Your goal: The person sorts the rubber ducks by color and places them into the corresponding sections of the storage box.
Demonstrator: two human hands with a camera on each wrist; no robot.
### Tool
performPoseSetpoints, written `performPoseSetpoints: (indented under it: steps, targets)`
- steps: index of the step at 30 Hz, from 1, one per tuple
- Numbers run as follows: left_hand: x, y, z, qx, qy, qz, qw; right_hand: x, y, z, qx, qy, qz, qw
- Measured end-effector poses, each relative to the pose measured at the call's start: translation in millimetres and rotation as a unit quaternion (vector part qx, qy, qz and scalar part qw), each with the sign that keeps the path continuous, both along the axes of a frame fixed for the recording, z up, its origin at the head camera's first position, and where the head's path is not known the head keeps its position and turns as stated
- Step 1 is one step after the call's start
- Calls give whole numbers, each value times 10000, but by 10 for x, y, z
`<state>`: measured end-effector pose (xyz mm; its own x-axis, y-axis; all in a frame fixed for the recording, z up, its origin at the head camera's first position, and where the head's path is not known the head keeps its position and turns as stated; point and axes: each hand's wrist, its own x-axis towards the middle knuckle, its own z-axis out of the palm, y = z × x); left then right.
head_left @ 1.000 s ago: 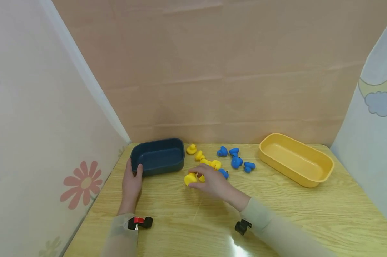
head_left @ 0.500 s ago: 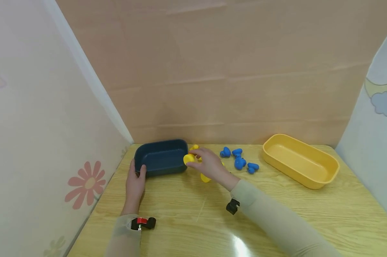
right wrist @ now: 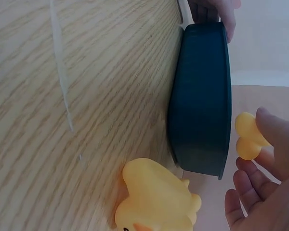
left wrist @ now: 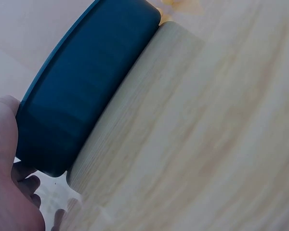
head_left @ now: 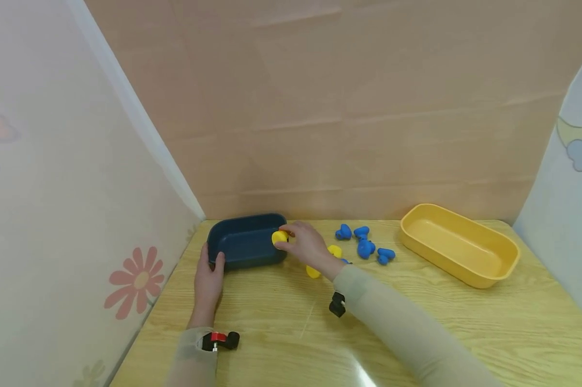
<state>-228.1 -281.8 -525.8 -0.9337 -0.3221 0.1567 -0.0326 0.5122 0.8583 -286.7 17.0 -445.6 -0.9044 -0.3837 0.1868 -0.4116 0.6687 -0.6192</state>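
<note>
A dark blue tub [head_left: 257, 260] stands at the far left of the table. My left hand [head_left: 208, 282] grips its near left corner, the thumb on the near wall; in the left wrist view the fingertips show past the tub's end. Between thumb and fingers of my right hand [head_left: 307, 247] is a yellow rubber duck [head_left: 279, 237], held above the tub's right end. The right wrist view shows this held duck [right wrist: 248, 137] just beyond the tub's rim. Other yellow ducks [head_left: 335, 251] lie by my right wrist, partly hidden by it.
Several blue rubber ducks [head_left: 366, 249] lie mid-table at the back. At the back right stands a yellow tub [head_left: 457, 264] with nothing in it. A papered wall [head_left: 344, 107] closes the back, and patterned side walls [head_left: 54, 215] flank the table.
My right hand has carried the pinched yellow duck up and away from the group, to over the dark blue tub's right end. The left hand keeps its grip; the whole view has shifted slightly.
</note>
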Motion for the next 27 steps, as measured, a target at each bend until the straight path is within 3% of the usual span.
performPoseSetpoints:
  steps: [12,27]
  targets:
    - [13,19,-8,-46,-16,19,10000,-139,-78,-79,184,221,-186,9994]
    - [-9,8,-26,-23,31,-64,10000,-335,238,-118,-129,169,-391,9990]
